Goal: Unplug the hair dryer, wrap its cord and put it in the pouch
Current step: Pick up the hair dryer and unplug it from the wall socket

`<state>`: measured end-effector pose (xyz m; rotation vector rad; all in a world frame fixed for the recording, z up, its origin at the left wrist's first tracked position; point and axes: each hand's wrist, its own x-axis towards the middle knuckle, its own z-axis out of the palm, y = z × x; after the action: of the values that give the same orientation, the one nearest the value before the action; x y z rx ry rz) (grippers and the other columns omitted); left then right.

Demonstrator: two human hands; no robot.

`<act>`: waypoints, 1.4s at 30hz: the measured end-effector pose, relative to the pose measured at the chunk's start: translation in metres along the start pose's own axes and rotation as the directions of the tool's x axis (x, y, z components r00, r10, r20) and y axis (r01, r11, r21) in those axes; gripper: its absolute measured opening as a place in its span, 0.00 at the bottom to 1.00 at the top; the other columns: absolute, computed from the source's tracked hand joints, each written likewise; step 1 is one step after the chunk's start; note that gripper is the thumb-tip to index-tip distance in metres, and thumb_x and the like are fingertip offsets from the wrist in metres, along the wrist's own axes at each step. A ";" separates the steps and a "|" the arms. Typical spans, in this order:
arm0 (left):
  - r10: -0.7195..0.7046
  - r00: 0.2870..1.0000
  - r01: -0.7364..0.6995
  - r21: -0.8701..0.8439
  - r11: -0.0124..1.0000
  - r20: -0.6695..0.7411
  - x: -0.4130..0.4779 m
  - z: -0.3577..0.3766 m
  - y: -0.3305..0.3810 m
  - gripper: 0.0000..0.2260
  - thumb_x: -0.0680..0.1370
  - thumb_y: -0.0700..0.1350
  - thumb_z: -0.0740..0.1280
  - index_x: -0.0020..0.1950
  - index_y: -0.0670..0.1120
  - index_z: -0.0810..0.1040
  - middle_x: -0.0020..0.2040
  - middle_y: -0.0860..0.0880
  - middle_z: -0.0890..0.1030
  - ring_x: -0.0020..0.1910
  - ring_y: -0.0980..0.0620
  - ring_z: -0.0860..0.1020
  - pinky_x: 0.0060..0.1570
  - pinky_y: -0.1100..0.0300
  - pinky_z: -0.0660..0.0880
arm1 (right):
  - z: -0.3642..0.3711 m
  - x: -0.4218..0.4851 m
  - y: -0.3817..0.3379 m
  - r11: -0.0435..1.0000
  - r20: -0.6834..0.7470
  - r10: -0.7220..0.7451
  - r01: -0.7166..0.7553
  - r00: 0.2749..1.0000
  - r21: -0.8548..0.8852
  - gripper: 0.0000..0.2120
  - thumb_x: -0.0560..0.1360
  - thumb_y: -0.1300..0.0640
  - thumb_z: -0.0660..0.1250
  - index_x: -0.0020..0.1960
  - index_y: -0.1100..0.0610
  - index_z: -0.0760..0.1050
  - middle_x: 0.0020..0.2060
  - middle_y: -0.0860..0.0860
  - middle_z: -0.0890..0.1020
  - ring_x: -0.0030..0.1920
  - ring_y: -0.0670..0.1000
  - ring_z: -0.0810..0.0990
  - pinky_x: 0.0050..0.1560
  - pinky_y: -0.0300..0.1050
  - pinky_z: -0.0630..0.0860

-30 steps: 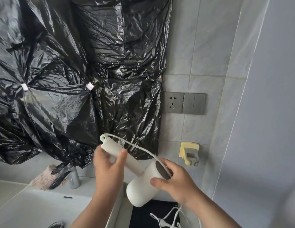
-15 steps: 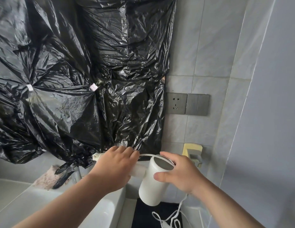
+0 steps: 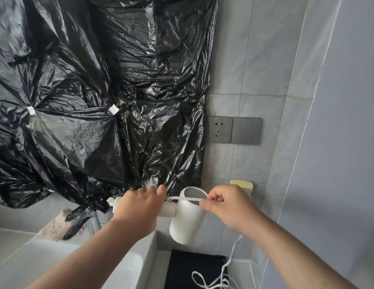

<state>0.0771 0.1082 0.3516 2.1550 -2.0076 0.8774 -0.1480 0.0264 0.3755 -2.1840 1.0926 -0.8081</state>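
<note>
Black plastic sheeting (image 3: 102,90) covers the wall above the white sink (image 3: 127,265). The left hand (image 3: 138,207) is wrapped around the handle of the white hair dryer (image 3: 187,220), held over the sink's edge. The right hand (image 3: 230,205) pinches the white cord (image 3: 183,198), stretched taut across the barrel. Slack cord trails down onto a black pouch (image 3: 194,268). The grey wall socket (image 3: 219,129) is empty.

Left hand (image 3: 138,207) grips the white hair dryer (image 3: 187,217) by its handle while right hand (image 3: 228,205) pinches the cord (image 3: 185,198) taut across the barrel, above a black pouch (image 3: 194,268).
</note>
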 end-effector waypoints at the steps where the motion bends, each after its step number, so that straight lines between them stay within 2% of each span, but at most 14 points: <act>1: -0.017 1.000 0.017 -0.007 1.000 0.019 0.001 0.001 0.001 0.18 0.53 0.36 0.71 0.40 0.44 0.75 0.26 0.50 0.74 0.20 0.46 0.75 0.24 0.62 0.58 | 0.000 0.001 0.001 1.000 -0.021 0.013 -0.013 1.000 0.009 0.14 0.69 0.45 0.73 0.33 0.53 0.77 0.18 0.41 0.71 0.22 0.41 0.67 0.28 0.39 0.63; 4: -0.052 0.998 0.054 -0.045 0.998 0.037 0.002 -0.003 0.005 0.14 0.67 0.38 0.64 0.51 0.46 0.72 0.34 0.51 0.73 0.35 0.43 0.81 0.30 0.57 0.64 | -0.002 0.003 0.004 0.996 -0.070 0.040 -0.035 0.997 0.078 0.18 0.70 0.46 0.73 0.28 0.54 0.74 0.18 0.42 0.69 0.22 0.41 0.66 0.28 0.39 0.63; 7: -0.112 0.982 0.132 -0.132 0.982 0.150 0.006 -0.012 0.010 0.11 0.73 0.41 0.61 0.55 0.48 0.67 0.39 0.52 0.72 0.44 0.43 0.81 0.37 0.56 0.66 | -0.002 0.003 0.005 0.995 -0.066 0.050 -0.044 0.997 0.095 0.22 0.70 0.46 0.73 0.26 0.54 0.69 0.16 0.42 0.68 0.21 0.41 0.63 0.25 0.37 0.59; 10: -0.206 0.939 0.288 -0.307 0.907 0.274 0.010 -0.020 0.012 0.10 0.73 0.49 0.64 0.50 0.50 0.66 0.42 0.52 0.78 0.40 0.46 0.77 0.38 0.55 0.68 | 0.003 0.001 0.007 0.984 -0.055 0.097 -0.087 0.994 0.156 0.21 0.70 0.46 0.74 0.29 0.59 0.72 0.21 0.43 0.68 0.24 0.43 0.63 0.28 0.38 0.60; 12: -0.220 0.913 0.350 -0.380 0.857 0.345 0.011 -0.025 0.013 0.13 0.71 0.53 0.67 0.50 0.50 0.68 0.42 0.53 0.79 0.40 0.48 0.77 0.36 0.55 0.69 | 0.004 0.001 0.008 0.968 -0.071 0.105 -0.086 0.992 0.236 0.22 0.71 0.47 0.73 0.32 0.65 0.72 0.26 0.48 0.67 0.29 0.47 0.64 0.31 0.42 0.60; 15: -0.193 0.893 0.398 -0.511 0.762 0.407 0.011 -0.031 0.017 0.15 0.69 0.56 0.70 0.48 0.51 0.70 0.41 0.54 0.78 0.38 0.50 0.78 0.33 0.57 0.70 | 0.000 0.003 0.004 0.967 -0.133 0.070 -0.034 0.989 0.254 0.21 0.71 0.49 0.73 0.29 0.59 0.69 0.24 0.47 0.64 0.27 0.46 0.61 0.29 0.40 0.58; 17: -0.179 0.886 0.420 -0.577 0.700 0.428 0.008 -0.033 0.020 0.15 0.70 0.56 0.71 0.47 0.51 0.70 0.41 0.52 0.77 0.35 0.51 0.76 0.35 0.56 0.72 | -0.003 0.005 0.001 0.966 -0.171 0.057 -0.011 0.984 0.260 0.20 0.71 0.50 0.73 0.29 0.60 0.69 0.23 0.46 0.64 0.27 0.46 0.62 0.29 0.42 0.59; 24: -0.204 0.870 0.452 -0.563 0.691 0.448 -0.001 -0.040 0.030 0.14 0.74 0.58 0.65 0.50 0.50 0.68 0.43 0.51 0.78 0.38 0.48 0.78 0.40 0.52 0.76 | -0.010 0.006 -0.004 0.976 -0.159 0.001 0.034 0.987 0.215 0.16 0.72 0.50 0.73 0.30 0.56 0.74 0.23 0.44 0.69 0.26 0.44 0.66 0.31 0.42 0.63; 27: -0.209 0.851 0.496 -0.603 0.625 0.483 -0.004 -0.041 0.031 0.14 0.75 0.58 0.65 0.51 0.50 0.69 0.44 0.49 0.79 0.35 0.50 0.77 0.39 0.51 0.77 | -0.010 0.003 -0.006 0.986 -0.157 -0.005 0.031 0.988 0.163 0.13 0.70 0.49 0.73 0.33 0.55 0.77 0.23 0.44 0.73 0.27 0.44 0.70 0.33 0.43 0.67; 30: -0.214 0.817 0.573 -0.712 0.405 0.536 -0.007 -0.041 0.031 0.15 0.74 0.56 0.67 0.51 0.47 0.71 0.42 0.46 0.79 0.32 0.49 0.76 0.33 0.53 0.75 | -0.010 0.000 -0.008 0.995 -0.260 -0.020 0.045 0.966 0.091 0.13 0.66 0.47 0.74 0.33 0.53 0.73 0.24 0.45 0.75 0.28 0.46 0.73 0.34 0.47 0.72; 33: -0.188 0.753 0.649 -0.759 0.052 0.631 -0.009 -0.051 0.036 0.13 0.77 0.51 0.68 0.52 0.43 0.71 0.38 0.44 0.75 0.29 0.50 0.74 0.29 0.57 0.74 | -0.010 -0.008 -0.009 0.997 -0.298 -0.022 0.042 0.954 0.061 0.17 0.64 0.44 0.75 0.32 0.54 0.72 0.26 0.46 0.76 0.30 0.47 0.74 0.34 0.47 0.72; 36: -0.069 0.707 0.653 -0.687 -0.319 0.704 -0.012 -0.067 0.042 0.10 0.79 0.47 0.67 0.49 0.41 0.70 0.35 0.43 0.74 0.27 0.48 0.73 0.29 0.57 0.72 | -0.007 -0.016 -0.007 0.992 -0.250 0.047 -0.015 0.967 0.128 0.17 0.67 0.45 0.74 0.31 0.55 0.73 0.25 0.46 0.75 0.29 0.46 0.72 0.33 0.44 0.69; 39: 0.116 0.724 0.637 -0.595 -0.489 0.680 -0.019 -0.080 0.053 0.10 0.77 0.47 0.68 0.46 0.42 0.71 0.31 0.45 0.73 0.25 0.49 0.70 0.27 0.60 0.70 | -0.009 -0.021 -0.002 0.953 -0.144 0.132 -0.086 0.981 0.289 0.19 0.70 0.45 0.72 0.35 0.62 0.78 0.28 0.50 0.74 0.31 0.48 0.71 0.36 0.44 0.66; 42: 0.252 0.706 0.646 -0.457 -0.611 0.662 -0.023 -0.087 0.065 0.13 0.70 0.50 0.69 0.44 0.42 0.72 0.31 0.45 0.73 0.23 0.50 0.70 0.22 0.63 0.69 | -0.013 -0.029 -0.005 0.912 -0.035 0.155 -0.130 0.987 0.389 0.16 0.73 0.45 0.70 0.40 0.59 0.83 0.37 0.52 0.85 0.42 0.53 0.81 0.44 0.44 0.70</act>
<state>-0.0140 0.1561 0.3931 1.1422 -0.6912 -1.5598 -0.1693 0.0500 0.3799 -1.7404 1.0108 -0.9441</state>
